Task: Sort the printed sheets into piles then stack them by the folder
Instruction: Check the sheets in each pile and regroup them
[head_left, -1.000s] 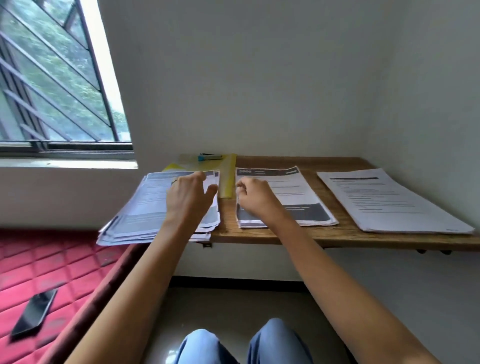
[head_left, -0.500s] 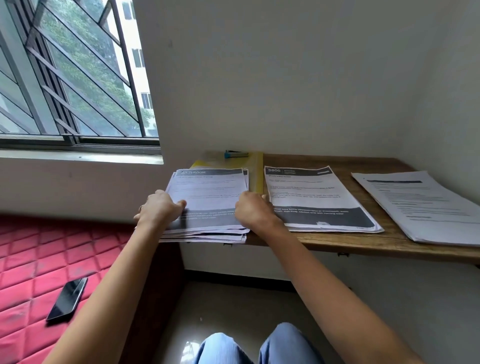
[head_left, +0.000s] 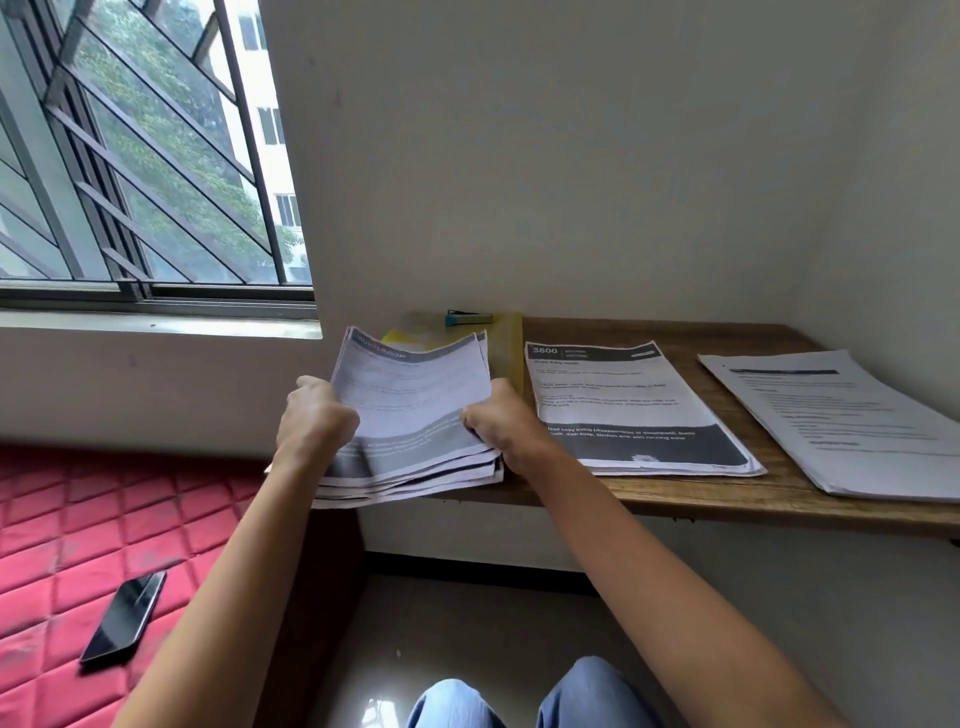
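Note:
A thick pile of printed sheets (head_left: 410, 410) with dark bands is lifted off the left end of the wooden shelf (head_left: 675, 493), its far edge curling up. My left hand (head_left: 314, 421) grips its left side and my right hand (head_left: 501, 426) grips its right side. Behind it lies a yellow folder (head_left: 506, 348) with a blue stapler (head_left: 467, 317) on top. A second pile headed "3800" (head_left: 634, 405) lies flat in the middle of the shelf. A third, mostly white pile (head_left: 841, 421) lies at the right.
The shelf sits in a corner, with walls behind and to the right. A barred window (head_left: 130, 156) is at the upper left. A red quilted mattress (head_left: 62, 545) with a black phone (head_left: 124, 616) lies below left. My knees (head_left: 519, 696) show at the bottom.
Both hands went from resting on the sheets to gripping the left pile by its two sides. The pile was squared up and now rises off the shelf, its far edge curling.

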